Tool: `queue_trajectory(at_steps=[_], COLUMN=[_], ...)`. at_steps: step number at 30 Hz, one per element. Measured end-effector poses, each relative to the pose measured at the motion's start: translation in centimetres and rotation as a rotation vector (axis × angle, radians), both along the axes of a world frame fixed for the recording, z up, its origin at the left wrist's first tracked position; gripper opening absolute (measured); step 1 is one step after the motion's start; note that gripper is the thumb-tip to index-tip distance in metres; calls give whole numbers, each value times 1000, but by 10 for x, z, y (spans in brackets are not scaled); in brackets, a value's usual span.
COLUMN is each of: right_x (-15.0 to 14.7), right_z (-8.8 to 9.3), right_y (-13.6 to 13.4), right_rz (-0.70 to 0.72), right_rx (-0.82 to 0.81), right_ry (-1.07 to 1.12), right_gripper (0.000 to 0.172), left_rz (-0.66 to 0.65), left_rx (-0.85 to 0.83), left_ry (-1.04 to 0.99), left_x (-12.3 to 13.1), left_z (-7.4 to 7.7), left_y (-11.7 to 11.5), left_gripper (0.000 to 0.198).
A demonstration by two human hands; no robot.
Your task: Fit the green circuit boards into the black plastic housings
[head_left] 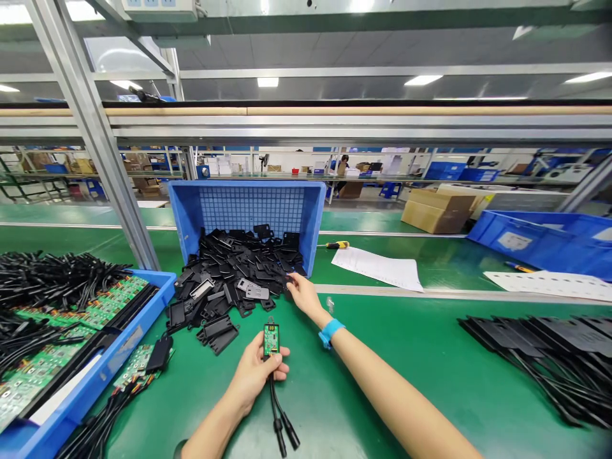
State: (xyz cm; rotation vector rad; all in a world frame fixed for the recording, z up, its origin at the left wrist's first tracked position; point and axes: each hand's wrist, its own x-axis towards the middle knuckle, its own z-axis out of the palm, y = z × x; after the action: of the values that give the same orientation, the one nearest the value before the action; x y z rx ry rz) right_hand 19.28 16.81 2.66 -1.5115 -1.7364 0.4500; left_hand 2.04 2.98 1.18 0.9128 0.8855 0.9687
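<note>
My left hand (pixel 261 366) is closed round a small green circuit board (pixel 271 338) seated in a black plastic case. Two black cables (pixel 278 414) with plugs hang from its lower end over the green bench. My right hand (pixel 302 294), with a blue wristband, reaches forward to the right edge of a heap of black plastic case parts (pixel 239 264). Its fingertips pinch a black case part there, mostly covered by the fingers. The heap spills out of a blue crate (pixel 315 223) tipped on its side towards me.
At left, a blue tray (pixel 165 290) holds green boards with black cables; another cabled board (pixel 138 366) lies beside it. Cabled black cases (pixel 540 344) lie at right. Beyond are a screwdriver (pixel 338 245), a paper sheet (pixel 377 266), a cardboard box (pixel 437 210) and blue bins (pixel 540 239).
</note>
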Motion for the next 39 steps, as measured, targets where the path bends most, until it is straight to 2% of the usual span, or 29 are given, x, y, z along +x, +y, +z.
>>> queue_trajectory(at_steps=[4, 8, 10, 14, 20, 24, 27, 31, 32, 34, 36, 39], right_x=[1, -2, -5, -10, -13, -12, -12, -15, -17, -20, -20, -7], right_z=[3, -4, -8, -14, -15, -15, -14, -18, -19, -24, -28, -32], right_y=[-53, -106, -121, -130, -131, -132, -131, -133, -134, -138, -140, -138], right_rz=[83, 266, 301, 319, 294, 315, 352, 291, 275, 236, 208, 155], right_rx=[0, -123, -166, -183, -201, -317, -362, -293, -236, -80, 36, 48], right_ry=[224, 569, 639, 682, 705, 737, 689, 532, 452, 252, 37, -331], right_gripper=[28, 34, 37, 37, 40, 45, 45, 43, 42, 43, 53, 53], left_rz=[10, -49, -93, -156, -198, -229, -245, -208, -190, -185, -251, -297], left_rx=[-33, -15, 9, 53, 80, 164, 200, 210, 217, 236, 275, 425], left_ry=[-10, -3, -14, -47, 70, 133, 215, 287, 275, 196, 121, 240], left_x=[2, 4, 4, 4, 6, 5, 5, 7, 7, 9, 10, 8], left_z=[1, 4, 6, 5, 0, -2, -1, -1, -3, -6, -10, -15], left_y=[0, -3, -4, -4, -5, -7, -8, -8, -9, -10, -12, -12], left_gripper=[74, 66, 64, 61, 51, 49, 47, 43, 48, 72, 97, 106])
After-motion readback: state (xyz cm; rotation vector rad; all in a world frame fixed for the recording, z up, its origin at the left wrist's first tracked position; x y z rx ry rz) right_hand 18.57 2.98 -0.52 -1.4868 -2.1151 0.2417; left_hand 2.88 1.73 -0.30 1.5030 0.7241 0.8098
